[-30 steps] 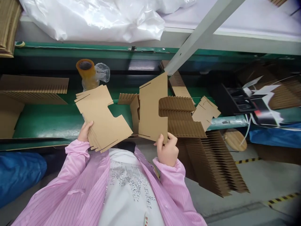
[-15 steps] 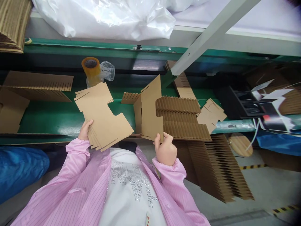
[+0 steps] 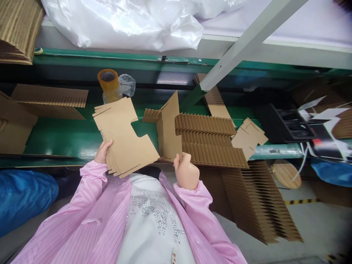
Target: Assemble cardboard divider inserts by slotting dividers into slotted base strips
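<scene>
My left hand [image 3: 103,151] grips a fanned stack of notched cardboard sheets [image 3: 123,139] by its lower left edge, thumb on top. Between the thumb and fingers of my right hand [image 3: 187,171] is the lower corner of a single cardboard divider [image 3: 169,128], tilted nearly upright, with a cut-out on its right side. This divider stands at the left end of a row of upright cardboard dividers [image 3: 211,137]. Whether its slots sit in the slotted strip [image 3: 151,115] beside it is hidden.
A roll of yellow tape [image 3: 108,85] with crumpled plastic stands behind the stack. Slotted cardboard [image 3: 52,96] lies at left, loose cut pieces [image 3: 249,137] at right. A slanted metal post [image 3: 233,55] crosses above the bench. More dividers [image 3: 261,198] hang at the lower right.
My right hand has moved slightly left and turned the single divider more edge-on, against the row's left end. My left hand still holds the stack. The whole view has shifted a little.
</scene>
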A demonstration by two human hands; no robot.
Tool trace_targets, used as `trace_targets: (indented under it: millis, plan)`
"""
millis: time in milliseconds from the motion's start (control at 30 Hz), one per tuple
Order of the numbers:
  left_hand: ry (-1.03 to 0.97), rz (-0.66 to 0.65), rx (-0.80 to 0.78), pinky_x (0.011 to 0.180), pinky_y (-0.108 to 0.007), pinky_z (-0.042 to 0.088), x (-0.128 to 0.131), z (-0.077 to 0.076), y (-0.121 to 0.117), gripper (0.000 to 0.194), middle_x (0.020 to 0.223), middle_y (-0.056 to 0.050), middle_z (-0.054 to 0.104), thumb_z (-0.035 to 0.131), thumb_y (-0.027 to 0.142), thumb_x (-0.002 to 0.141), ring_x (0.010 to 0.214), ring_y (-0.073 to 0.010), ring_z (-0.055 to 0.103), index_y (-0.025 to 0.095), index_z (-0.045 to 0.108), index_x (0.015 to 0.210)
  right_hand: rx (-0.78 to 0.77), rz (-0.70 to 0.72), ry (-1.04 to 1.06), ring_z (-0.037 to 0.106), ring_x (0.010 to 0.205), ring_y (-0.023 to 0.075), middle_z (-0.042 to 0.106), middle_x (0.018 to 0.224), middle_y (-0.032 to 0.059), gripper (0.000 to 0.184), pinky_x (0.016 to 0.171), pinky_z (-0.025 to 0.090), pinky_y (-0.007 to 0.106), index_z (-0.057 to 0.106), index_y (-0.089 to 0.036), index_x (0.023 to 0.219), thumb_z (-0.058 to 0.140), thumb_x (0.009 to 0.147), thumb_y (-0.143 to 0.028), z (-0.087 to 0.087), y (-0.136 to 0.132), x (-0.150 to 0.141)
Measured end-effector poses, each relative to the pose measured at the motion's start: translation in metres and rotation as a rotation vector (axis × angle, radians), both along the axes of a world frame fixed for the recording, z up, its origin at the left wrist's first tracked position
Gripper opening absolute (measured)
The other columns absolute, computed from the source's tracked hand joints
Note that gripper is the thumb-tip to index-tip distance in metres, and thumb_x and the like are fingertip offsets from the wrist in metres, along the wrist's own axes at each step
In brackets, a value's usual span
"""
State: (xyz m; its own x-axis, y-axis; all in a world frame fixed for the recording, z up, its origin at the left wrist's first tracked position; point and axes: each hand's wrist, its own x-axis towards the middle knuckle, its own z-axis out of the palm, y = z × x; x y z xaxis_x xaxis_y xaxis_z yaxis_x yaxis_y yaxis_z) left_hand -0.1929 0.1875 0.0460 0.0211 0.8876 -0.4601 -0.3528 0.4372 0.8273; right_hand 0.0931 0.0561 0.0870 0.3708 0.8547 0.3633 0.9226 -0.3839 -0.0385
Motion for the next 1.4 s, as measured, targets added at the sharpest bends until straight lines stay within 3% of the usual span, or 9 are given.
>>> trace_targets:
  millis: [267, 600, 767, 833, 1000, 1167, 1400]
  plan:
    - [-0.002, -0.007, -0.012, 0.082, -0.039, 0.058, 0.003, 0.000, -0.003, 0.048, 0.094, -0.008, 0.073, 0.075, 0.033, 0.067, 0.093, -0.0273, 0.070, 0.016, 0.063, 0.110, 0.038, -0.024, 0.069, 0.049, 0.040, 0.0139, 0.052, 0.045, 0.0012, 0.042, 0.043, 0.025, 0.024, 0.057, -0.013, 0.091, 0.030, 0.097, -0.045, -0.009, -0.006, 0.005]
    - [0.007, 0.000, 0.007, 0.083, -0.039, 0.058, 0.002, 0.001, -0.005, 0.051, 0.095, -0.008, 0.073, 0.075, 0.032, 0.068, 0.093, -0.0273, 0.070, 0.016, 0.062, 0.114, 0.046, 0.028, 0.028, 0.054, 0.040, 0.0141, 0.056, 0.044, 0.0005, 0.035, 0.043, 0.026, 0.022, 0.056, -0.012, 0.095, 0.034, 0.097, -0.039, -0.011, -0.002, 0.005]
    - [-0.006, 0.003, 0.027, 0.084, -0.039, 0.058, 0.001, 0.002, -0.007, 0.053, 0.096, -0.008, 0.073, 0.075, 0.033, 0.068, 0.093, -0.0274, 0.070, 0.017, 0.061, 0.117, -0.166, -0.008, 0.042, 0.054, 0.042, 0.0136, 0.056, 0.044, 0.0005, 0.034, 0.043, 0.021, 0.022, 0.059, -0.010, 0.100, 0.038, 0.097, -0.036, -0.006, 0.007, 0.003]
    - [-0.017, -0.005, 0.036, 0.085, -0.040, 0.058, 0.001, 0.004, -0.008, 0.053, 0.097, -0.008, 0.073, 0.075, 0.033, 0.068, 0.095, -0.0279, 0.069, 0.016, 0.061, 0.116, -0.286, -0.022, 0.057, 0.055, 0.044, 0.0133, 0.057, 0.047, 0.0006, 0.034, 0.043, 0.018, 0.023, 0.059, -0.009, 0.112, 0.040, 0.096, -0.034, -0.002, 0.013, -0.001]
    - [-0.037, -0.011, 0.037, 0.087, -0.041, 0.057, -0.003, 0.004, -0.011, 0.051, 0.100, -0.008, 0.072, 0.075, 0.033, 0.068, 0.099, -0.0293, 0.068, 0.017, 0.061, 0.114, -0.474, -0.031, 0.025, 0.056, 0.048, 0.0127, 0.059, 0.053, 0.0007, 0.052, 0.044, 0.014, 0.025, 0.034, -0.017, 0.148, 0.037, 0.098, -0.032, 0.008, 0.022, -0.009]
    - [-0.016, -0.006, 0.053, 0.088, -0.040, 0.057, -0.005, -0.002, -0.013, 0.049, 0.100, -0.008, 0.073, 0.074, 0.033, 0.070, 0.100, -0.0288, 0.068, 0.017, 0.061, 0.115, -0.582, -0.011, 0.033, 0.059, 0.054, 0.0139, 0.063, 0.061, 0.0033, 0.055, 0.045, 0.016, 0.026, 0.023, -0.021, 0.152, 0.033, 0.099, -0.030, 0.019, 0.026, -0.010]
    - [-0.026, -0.017, 0.022, 0.086, -0.039, 0.057, 0.000, -0.007, -0.018, 0.049, 0.099, -0.008, 0.073, 0.074, 0.031, 0.070, 0.096, -0.0272, 0.069, 0.017, 0.061, 0.115, -0.637, 0.007, 0.058, 0.063, 0.063, 0.0156, 0.067, 0.070, 0.0056, 0.054, 0.048, 0.020, 0.026, 0.024, -0.026, 0.152, 0.032, 0.098, -0.028, 0.026, 0.037, -0.015]
